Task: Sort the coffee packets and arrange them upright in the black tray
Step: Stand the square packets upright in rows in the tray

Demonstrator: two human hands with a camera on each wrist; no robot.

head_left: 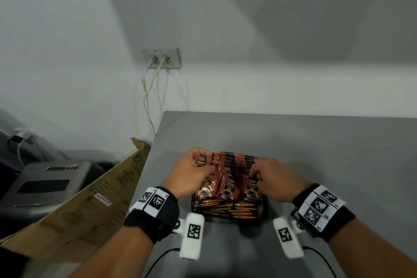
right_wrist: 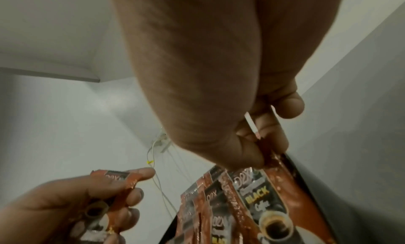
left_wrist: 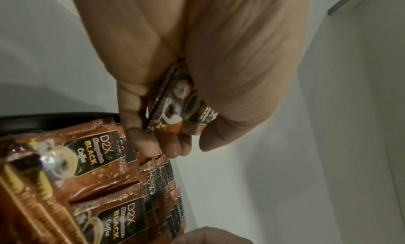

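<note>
A black tray on the grey table holds rows of upright orange-brown D2X black coffee packets, with gold stick packets lying flat at its near end. My left hand is over the tray's left side and grips one D2X packet between thumb and curled fingers; the left wrist view shows this held packet bent in the palm. My right hand is at the tray's right side and pinches the top edge of an upright packet in the right row.
The grey table runs right and back to a white wall. A tilted cardboard box leans at the table's left edge, with a grey machine beyond it. A wall socket has white cables hanging down.
</note>
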